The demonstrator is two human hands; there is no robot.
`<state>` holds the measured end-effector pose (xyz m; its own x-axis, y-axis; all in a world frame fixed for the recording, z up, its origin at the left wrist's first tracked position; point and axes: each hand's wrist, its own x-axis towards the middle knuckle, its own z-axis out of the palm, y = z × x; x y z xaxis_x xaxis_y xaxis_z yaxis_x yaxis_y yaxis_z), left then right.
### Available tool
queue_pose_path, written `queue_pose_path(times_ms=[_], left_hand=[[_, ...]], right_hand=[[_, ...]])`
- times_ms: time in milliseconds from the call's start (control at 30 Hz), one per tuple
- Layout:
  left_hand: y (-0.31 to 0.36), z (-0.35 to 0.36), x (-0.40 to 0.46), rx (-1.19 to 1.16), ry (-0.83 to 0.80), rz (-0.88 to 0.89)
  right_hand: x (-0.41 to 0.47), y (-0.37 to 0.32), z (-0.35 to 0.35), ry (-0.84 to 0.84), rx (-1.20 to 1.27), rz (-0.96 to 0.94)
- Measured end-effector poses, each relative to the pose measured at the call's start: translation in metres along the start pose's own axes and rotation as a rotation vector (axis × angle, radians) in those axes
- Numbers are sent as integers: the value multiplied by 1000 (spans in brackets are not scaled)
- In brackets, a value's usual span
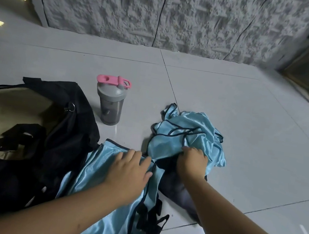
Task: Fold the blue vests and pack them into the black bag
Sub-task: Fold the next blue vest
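Fingers of the right hand (193, 162) curl down into the crumpled blue vest (187, 133) and pinch its near edge, while the left hand (130, 170) lies flat with straight fingers on the spread blue vest (102, 169), holding nothing. That crumpled vest sits just past the right hand, on the far right side of the floor (250, 110), and the flat vest runs long from far to near under the left arm. Over on the left, the black bag (62, 143) gapes wide and touches the flat vest, so the left hand is the nearer one for packing.
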<state>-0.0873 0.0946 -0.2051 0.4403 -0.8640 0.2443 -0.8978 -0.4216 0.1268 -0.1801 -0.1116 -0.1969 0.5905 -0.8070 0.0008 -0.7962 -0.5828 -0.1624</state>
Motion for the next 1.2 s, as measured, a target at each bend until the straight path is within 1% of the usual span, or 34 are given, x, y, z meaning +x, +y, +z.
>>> queue_pose_path(times_ms=[67,133,233,267,300,333,367,400,433,467,500,533,567,600,633,667,700,733,800,833,933,1000,1033,1100,1200], left_hand=[[5,-4,13,-114,-53,-22],[9,-3,25,-314,-119,-140],[13,-2,41,-449,-84,-287],[18,-10,45,-649,-91,-363],[22,-23,52,-930,-73,-461],[22,-35,60,-1152,-17,-506],[19,-39,63,-1285,9,-594],[15,-37,66,-1338,60,-614],[16,-40,68,-1377,65,-622],[13,-40,66,-1385,73,-601],[7,-36,63,-1373,72,-603],[1,-38,61,-1351,44,-629],[-4,-38,59,-1312,22,-634],[-8,-40,58,-1346,4,-671],[-12,-43,61,-1434,-3,-726],[-14,-47,61,-1544,-25,-767],[-15,-49,63,-1655,-43,-802],[-16,-51,65,-1734,-51,-839],[-17,-52,68,-1842,-50,-905],[-16,-53,71,-1880,-26,-952],[-16,-54,77,-1934,26,-1077],[-21,-54,78,-1948,36,-1111],[-24,-54,79,-1954,41,-1110],[-30,-57,79,-1908,60,-1101],[-40,-62,74,-1788,63,-1040]], right_hand=[[2,-13,-16,93,206,34],[-3,-30,-32,170,326,-7],[-28,-51,-47,289,356,-272],[-38,-56,-47,303,344,-354],[-46,-60,-45,301,330,-419],[-53,-63,-42,300,325,-470],[-56,-64,-40,284,344,-499],[-57,-64,-41,229,410,-516],[-58,-64,-46,148,490,-515],[-59,-60,-51,27,591,-503],[-60,-57,-58,-93,730,-481],[-61,-53,-64,-173,889,-441],[-59,-48,-66,-160,1002,-359],[-55,-45,-65,-87,1073,-243],[-48,-41,-61,-23,1075,-98],[-41,-38,-56,-18,1036,34],[-34,-37,-53,-85,1001,138],[-26,-35,-47,-189,1003,199],[-15,-33,-38,-399,1014,220],[-12,-34,-39,-475,991,211],[-13,-38,-43,-612,915,120],[-15,-38,-44,-621,934,72],[-15,-37,-44,-593,967,69],[-16,-36,-46,-500,1086,95],[-11,-33,-50,-330,1282,176]])
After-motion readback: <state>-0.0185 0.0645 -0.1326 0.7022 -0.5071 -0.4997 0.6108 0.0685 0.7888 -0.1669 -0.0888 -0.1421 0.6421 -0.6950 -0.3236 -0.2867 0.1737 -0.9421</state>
